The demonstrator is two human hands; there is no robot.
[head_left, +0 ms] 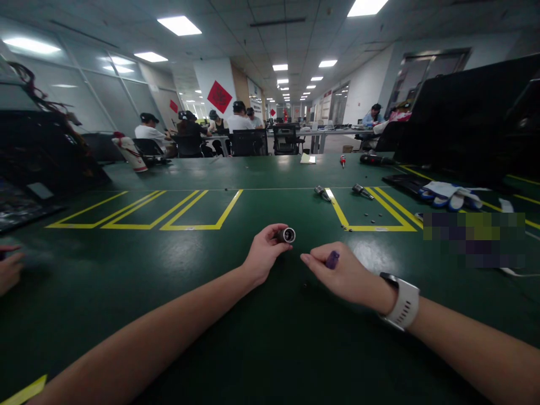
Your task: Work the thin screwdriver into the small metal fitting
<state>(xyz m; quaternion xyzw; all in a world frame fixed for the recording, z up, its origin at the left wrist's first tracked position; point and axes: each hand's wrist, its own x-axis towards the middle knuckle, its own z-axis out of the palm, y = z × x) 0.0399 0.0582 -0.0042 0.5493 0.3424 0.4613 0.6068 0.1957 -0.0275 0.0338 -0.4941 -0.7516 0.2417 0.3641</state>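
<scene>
A small dark cylinder [286,235] with a bright metal rim, its open end turned toward the camera, sits pinched in the fingertips of the left hand [264,254] just above the green tabletop [211,292], at centre frame in the head view. The right hand [341,273], at about 4 o'clock from the cylinder and just beside it, is loosely curled around a small purple piece [332,259], with a white watch [401,304] on its wrist. The cylinder looks rigid and light, judging by the easy fingertip hold; its smooth round wall could slip or roll, so a grip across the sides behind the rim seems safest. The purple piece appears tiny, hard and easy to drop. At 1 o'clock lie two metal tools [323,193] beside yellow floor-tape lines [371,228], and at 2 o'clock a pair of work gloves [449,197]. Another person's hand [9,270] enters at 9 o'clock; seated people work at far desks.
</scene>
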